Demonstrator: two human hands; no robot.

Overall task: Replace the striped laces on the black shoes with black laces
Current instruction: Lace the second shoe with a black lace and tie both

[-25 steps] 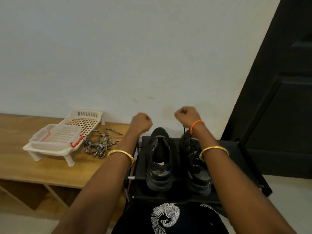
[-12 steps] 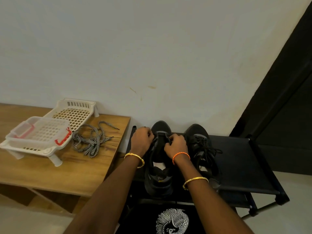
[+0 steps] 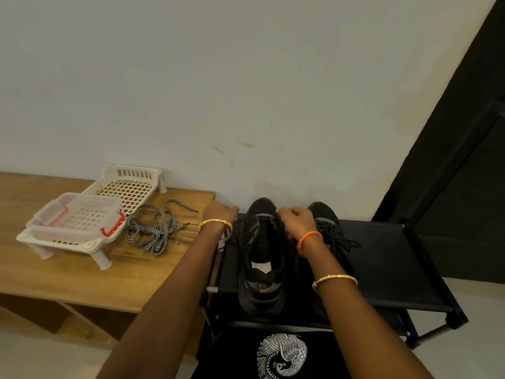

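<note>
Presently both hands, left hand (image 3: 220, 212) and right hand (image 3: 293, 218), flank the near shoe (image 3: 261, 269).

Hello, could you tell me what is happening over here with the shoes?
A person is relacing a pair of black shoes that stand on a black fabric rack. Both hands are at the toe end of the left shoe: the left hand and the right hand each grip an end of a black lace being threaded there. The right shoe already carries black laces. The removed striped laces lie on the wooden table beside a white plastic basket.
</note>
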